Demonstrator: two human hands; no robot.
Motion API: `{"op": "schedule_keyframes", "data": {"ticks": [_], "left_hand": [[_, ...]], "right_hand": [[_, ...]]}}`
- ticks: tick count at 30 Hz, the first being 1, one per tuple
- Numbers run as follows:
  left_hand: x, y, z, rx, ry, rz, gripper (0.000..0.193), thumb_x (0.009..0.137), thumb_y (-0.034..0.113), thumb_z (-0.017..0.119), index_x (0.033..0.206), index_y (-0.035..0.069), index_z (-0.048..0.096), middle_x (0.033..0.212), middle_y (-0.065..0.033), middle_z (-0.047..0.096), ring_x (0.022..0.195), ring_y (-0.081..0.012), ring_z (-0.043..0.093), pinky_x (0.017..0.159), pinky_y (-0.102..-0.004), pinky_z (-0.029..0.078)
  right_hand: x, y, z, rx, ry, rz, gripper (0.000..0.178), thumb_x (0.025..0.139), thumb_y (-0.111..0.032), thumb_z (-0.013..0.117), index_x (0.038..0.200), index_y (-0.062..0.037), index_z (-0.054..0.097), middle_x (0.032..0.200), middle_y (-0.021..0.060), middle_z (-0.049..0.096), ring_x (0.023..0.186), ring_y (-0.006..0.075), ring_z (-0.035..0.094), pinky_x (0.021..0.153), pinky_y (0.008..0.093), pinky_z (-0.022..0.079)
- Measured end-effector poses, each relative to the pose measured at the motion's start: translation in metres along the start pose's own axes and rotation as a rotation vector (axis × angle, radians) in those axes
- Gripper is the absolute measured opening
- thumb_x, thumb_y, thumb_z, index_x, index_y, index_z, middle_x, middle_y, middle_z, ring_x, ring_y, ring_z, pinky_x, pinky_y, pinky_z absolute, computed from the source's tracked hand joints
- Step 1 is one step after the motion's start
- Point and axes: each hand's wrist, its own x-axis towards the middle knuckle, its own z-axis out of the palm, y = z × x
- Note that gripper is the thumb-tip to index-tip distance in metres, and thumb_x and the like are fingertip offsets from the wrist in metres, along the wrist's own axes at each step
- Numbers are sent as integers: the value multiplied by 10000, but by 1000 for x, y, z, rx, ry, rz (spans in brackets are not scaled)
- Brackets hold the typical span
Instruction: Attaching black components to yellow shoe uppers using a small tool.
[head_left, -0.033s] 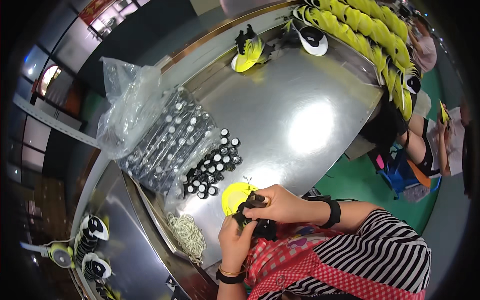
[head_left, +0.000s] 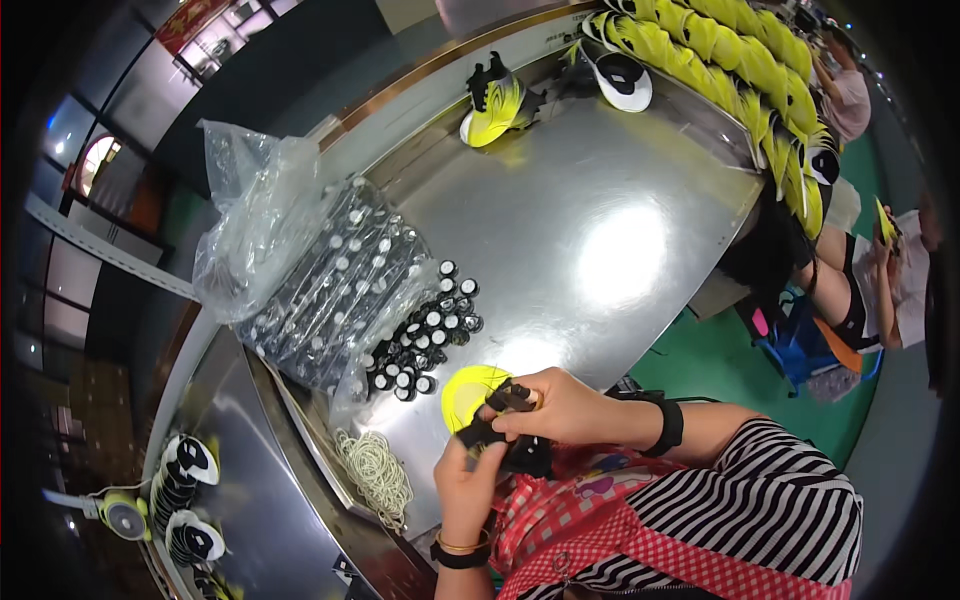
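Close to my body, at the bench's near edge, is a shoe upper (head_left: 462, 397) with a bright yellow toe and black collar parts. My left hand (head_left: 466, 480) is closed, thumb and fingers pinching the black part of the upper from the left. From the right, my right hand (head_left: 563, 412) is also closed, gripping the upper's black part. A small dark piece with a tan spot (head_left: 520, 397) shows at its fingertips; its kind cannot be made out. My fingers hide much of the upper's opening.
Left of the upper lie several small black round pieces with white tops (head_left: 433, 319), beside a clear plastic bag (head_left: 335, 265) of more. A bundle of pale cord (head_left: 374, 478) sits nearer. Finished-looking shoes (head_left: 492, 108) and stacked yellow uppers (head_left: 690, 50) stand far off. People sit at right.
My left fingers have slid slightly down and left, baring more of the black part between the hands. Thin dark strands above the yellow toe have dropped from sight. My right hand has barely moved.
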Motion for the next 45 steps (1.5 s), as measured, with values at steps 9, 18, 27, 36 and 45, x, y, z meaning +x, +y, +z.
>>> {"op": "schedule_keyframes", "data": {"ticks": [9,18,27,36,45], "left_hand": [[27,-23,1,-847,299,-430,108,888,111,576,934,39,511,804,-23,571,696,-93,515,673,-236,428],[45,20,-10,-1070,237,-286,156,904,143,560,1017,39,589,938,-1,596,855,-85,531,784,-240,416],[53,-28,2,-1058,388,-402,120,884,159,605,931,50,595,864,-10,615,769,-81,556,714,-231,451],[43,-30,-14,-943,372,-393,127,862,90,609,957,6,599,865,-28,642,723,-79,592,637,-208,473],[3,9,-19,-778,306,-267,277,921,118,520,1161,-19,497,1071,-97,592,958,-128,569,836,-267,448]], "right_hand": [[-23,-1,20,-322,-44,-257,309,769,-311,683,762,-21,575,597,123,565,504,249,541,521,317,439],[-6,-24,26,-488,32,-55,365,763,-339,674,783,-9,521,660,177,595,624,350,604,578,402,469],[3,7,38,-262,-57,-150,416,754,-352,709,662,-23,471,546,91,493,484,171,440,482,329,382],[3,-16,30,17,147,-317,253,757,-131,689,979,-38,610,781,132,637,610,210,624,571,273,471],[6,1,7,-356,232,-477,310,760,-36,650,1060,-43,574,991,72,664,796,156,661,666,263,508]]}}
